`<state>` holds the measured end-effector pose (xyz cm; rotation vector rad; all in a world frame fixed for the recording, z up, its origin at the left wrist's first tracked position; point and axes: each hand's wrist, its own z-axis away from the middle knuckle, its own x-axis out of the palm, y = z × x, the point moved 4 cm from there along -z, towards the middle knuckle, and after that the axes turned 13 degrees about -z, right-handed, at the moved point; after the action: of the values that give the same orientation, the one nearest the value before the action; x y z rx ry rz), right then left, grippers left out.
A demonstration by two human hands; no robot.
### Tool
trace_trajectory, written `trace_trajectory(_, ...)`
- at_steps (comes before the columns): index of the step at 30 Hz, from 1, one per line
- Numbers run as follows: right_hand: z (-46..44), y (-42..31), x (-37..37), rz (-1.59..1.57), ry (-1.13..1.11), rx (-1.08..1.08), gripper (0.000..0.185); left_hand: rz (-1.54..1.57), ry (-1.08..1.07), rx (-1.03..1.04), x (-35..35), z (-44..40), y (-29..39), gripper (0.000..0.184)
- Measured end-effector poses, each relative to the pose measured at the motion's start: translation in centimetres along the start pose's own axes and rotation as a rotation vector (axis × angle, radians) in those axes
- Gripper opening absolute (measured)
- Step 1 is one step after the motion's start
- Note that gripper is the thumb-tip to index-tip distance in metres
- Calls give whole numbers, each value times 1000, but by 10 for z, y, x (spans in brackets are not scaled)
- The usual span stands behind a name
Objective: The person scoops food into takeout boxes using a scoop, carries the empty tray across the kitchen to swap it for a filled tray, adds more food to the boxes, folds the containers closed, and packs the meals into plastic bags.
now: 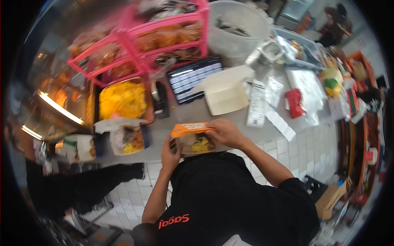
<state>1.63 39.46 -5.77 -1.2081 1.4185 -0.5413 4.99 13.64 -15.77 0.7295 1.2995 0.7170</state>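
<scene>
Close to my body at the counter's front edge is a paper food box [189,130] with an orange printed lid, partly raised. Yellow food [201,144] and something paler show inside it. My left hand [169,156] wraps round the box's left side. My right hand [226,133] grips the lid's right edge, with the fingers closed on it. Just beyond, a white food box [227,96] stands unfolded with its lid up. To the left, another open box [128,139] holds yellow food and other pieces.
A tray of yellow food [123,100], a tablet [195,78] and a pink rack [137,57] are behind. On the right lie a printed receipt [256,104], a red packet [294,103] and clear plastic bags [305,88]. Another person's dark-clothed leg [94,182] is at left.
</scene>
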Motion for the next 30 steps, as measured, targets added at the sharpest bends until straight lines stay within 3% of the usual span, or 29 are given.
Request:
trace_trajectory(4,-6,3,7,-70,-41,49,26,-31,95,7,-16,-1,1,69)
trace_trajectory(6,-7,4,5,-120,72,167,27,54,112,39,-23,-3,5,66)
trace_trajectory(12,-1,7,7,-115,128,146,31,19,547,108,-84,-27,-41,35)
trace_trajectory(13,0,7,7,-108,135,123,30,48,553,14,-99,-31,-54,32)
trace_trajectory(14,0,4,6,-126,140,128,29,-93,642,28,-116,-36,-60,33)
trace_trajectory(17,1,2,4,-108,160,103,29,-209,569,-109,-154,-45,-77,35)
trace_trajectory(19,3,4,7,-115,165,76,29,-630,558,-40,-168,-52,-87,42)
trace_trajectory(20,3,4,7,-114,172,79,29,-630,554,-34,-170,-54,-81,42)
trace_trajectory(22,5,3,9,-80,166,62,29,-767,269,-206,-171,-59,-78,48)
trace_trajectory(30,10,4,9,-69,160,83,30,-840,261,-134,-166,-69,-82,39)
